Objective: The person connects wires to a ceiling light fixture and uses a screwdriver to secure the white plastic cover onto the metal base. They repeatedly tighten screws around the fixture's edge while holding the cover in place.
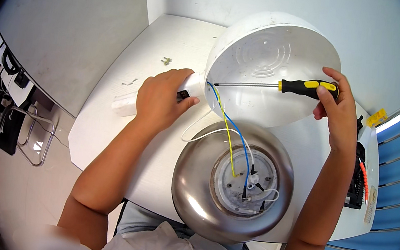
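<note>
My left hand is wrapped around the white handle of a bowl-shaped plastic shell, which lies tipped on its side with its hollow facing me. In my right hand is a screwdriver with a black and yellow grip. Its shaft points left, and the tip is at the shell's inner wall near the handle joint. Blue, yellow-green and white wires run from there to the round heating base of an upturned steel pot, nearer me. Whether the tip touches a screw cannot be seen.
Several small screws and thin metal pieces lie left of the shell on the white table. A black tool case, an orange-red rod and a yellow object are at the right. Metal rails stand beyond.
</note>
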The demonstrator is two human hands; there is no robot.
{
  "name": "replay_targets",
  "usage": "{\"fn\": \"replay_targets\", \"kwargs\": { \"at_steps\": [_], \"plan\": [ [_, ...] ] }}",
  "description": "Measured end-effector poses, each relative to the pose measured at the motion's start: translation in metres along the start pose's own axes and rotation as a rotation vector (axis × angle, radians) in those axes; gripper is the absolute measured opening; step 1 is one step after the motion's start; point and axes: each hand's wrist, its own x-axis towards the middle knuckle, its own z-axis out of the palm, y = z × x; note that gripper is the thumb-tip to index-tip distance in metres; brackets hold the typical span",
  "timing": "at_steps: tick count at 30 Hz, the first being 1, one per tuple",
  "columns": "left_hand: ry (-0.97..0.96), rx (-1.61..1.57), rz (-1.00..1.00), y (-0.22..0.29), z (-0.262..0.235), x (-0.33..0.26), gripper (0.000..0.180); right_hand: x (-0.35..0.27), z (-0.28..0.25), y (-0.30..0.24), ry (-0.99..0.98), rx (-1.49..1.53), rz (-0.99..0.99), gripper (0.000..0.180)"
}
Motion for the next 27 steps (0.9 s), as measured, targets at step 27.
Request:
{"fn": "replay_targets", "kwargs": {
  "at_steps": [27],
  "plan": [
    [0.023, 0.016, 0.032, -0.001, 0.0, -0.001, 0.05, -0.004, 0.007, -0.005, -0.003, 0.242, 0.032, 0.023]
  ]
}}
